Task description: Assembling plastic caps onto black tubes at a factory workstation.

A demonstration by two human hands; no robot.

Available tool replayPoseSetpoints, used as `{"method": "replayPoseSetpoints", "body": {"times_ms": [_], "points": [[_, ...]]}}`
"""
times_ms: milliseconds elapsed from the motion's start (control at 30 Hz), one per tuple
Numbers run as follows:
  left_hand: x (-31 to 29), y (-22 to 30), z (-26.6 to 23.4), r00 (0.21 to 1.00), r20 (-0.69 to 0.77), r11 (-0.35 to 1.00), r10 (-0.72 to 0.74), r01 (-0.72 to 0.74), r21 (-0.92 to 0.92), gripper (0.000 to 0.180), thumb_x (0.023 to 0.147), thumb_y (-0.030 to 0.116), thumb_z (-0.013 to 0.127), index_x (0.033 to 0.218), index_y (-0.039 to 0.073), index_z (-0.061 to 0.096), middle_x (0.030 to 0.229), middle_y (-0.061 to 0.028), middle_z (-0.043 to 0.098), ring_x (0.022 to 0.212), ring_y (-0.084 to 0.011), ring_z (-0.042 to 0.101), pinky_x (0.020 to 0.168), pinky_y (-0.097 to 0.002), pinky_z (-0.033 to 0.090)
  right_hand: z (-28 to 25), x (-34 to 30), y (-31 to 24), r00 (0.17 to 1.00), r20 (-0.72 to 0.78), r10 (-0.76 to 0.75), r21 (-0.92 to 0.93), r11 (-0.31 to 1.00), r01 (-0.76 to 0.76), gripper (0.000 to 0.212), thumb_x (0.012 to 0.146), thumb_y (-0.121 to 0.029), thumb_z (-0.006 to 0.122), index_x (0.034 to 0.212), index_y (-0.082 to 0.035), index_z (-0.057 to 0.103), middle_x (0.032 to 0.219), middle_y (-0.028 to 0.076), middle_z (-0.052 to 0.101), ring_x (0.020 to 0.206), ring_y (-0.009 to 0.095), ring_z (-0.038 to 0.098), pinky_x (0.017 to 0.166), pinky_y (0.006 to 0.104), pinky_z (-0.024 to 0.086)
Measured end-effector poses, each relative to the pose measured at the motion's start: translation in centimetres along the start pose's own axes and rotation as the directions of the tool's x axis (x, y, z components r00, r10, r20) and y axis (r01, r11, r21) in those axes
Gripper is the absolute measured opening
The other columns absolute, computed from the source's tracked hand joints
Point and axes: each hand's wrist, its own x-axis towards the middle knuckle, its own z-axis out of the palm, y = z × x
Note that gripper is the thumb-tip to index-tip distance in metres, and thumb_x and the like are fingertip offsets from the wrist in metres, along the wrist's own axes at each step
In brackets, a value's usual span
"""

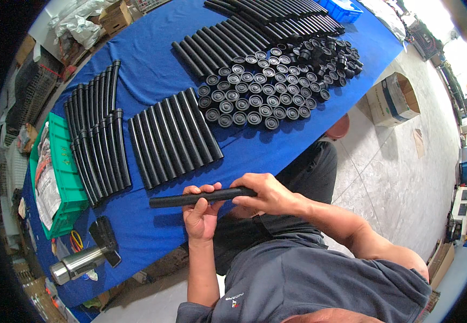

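A straight black tube (pixel 170 202) lies level above the near edge of the table, held in both hands. My left hand (pixel 201 216) is closed round its middle, thumb in front and fingers behind. Over the tube's right end, my right hand (pixel 266 195) is closed; whether a cap sits on that end is hidden by the fingers. Just beyond, a row of black tubes (pixel 174 137) lies side by side on the blue cloth (pixel 152 64). Many round black caps (pixel 255 101) stand massed to the right of that row.
Tubes with collared ends (pixel 101 156) lie in two rows at left, beside a green crate (pixel 66 183). A steel flask (pixel 80 264) and a black-headed tool (pixel 104 237) are near the front left corner. More tubes (pixel 220 46) lie at the back. A cardboard box (pixel 392 102) stands on the floor.
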Motion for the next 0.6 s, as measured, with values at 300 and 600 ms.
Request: {"method": "replayPoseSetpoints", "body": {"times_ms": [300,600], "points": [[0.1,-0.2,-0.4,1.000,0.006,1.000,0.016,-0.016,-0.003,0.028,0.090,0.001,0.065,0.114,0.007,0.053,0.116,-0.0175,0.063,0.122,-0.0365,0.057,0.096,-0.0543,0.056,0.3,0.1,1.0,0.979,-0.061,-0.193,-0.156,0.971,0.181,0.036,0.087,-0.022,0.072,0.112,0.001,0.061,0.089,0.017,0.063,0.083,0.035,0.064,0.071,0.0419,0.051],[0.2,0.0,0.0,0.999,-0.042,0.999,-0.003,0.001,-0.032,0.028,0.090,0.003,0.068,0.113,0.007,0.053,0.114,-0.0194,0.064,0.120,-0.0378,0.058,0.095,-0.0525,0.057,0.5,-0.1,1.1,0.899,-0.119,-0.422,-0.375,0.857,0.353,0.036,0.085,-0.023,0.073,0.109,0.001,0.060,0.086,0.018,0.062,0.080,0.036,0.064,0.070,0.0423,0.053]]}}
